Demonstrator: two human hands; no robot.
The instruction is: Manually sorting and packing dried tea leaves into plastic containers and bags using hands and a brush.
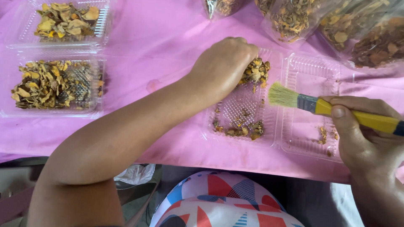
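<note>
My left hand (221, 67) reaches across and closes its fingers on a clump of dried orange-brown pieces (255, 70) at the far corner of an open clear plastic clamshell box (311, 75). More crumbs (240, 129) lie along the box's near edge. My right hand (364, 134) grips a paintbrush (332, 107) with a yellow handle, metal ferrule and pale bristles. The bristles hover over the hinge between the box's two halves, just right of my left hand.
Another clear clamshell box (94, 110), both halves heaped with dried pieces, sits at the left on the pink tablecloth (160, 38). Clear bags of dried pieces (336, 25) lie along the far right. The table's near edge runs above my patterned clothing (223, 201).
</note>
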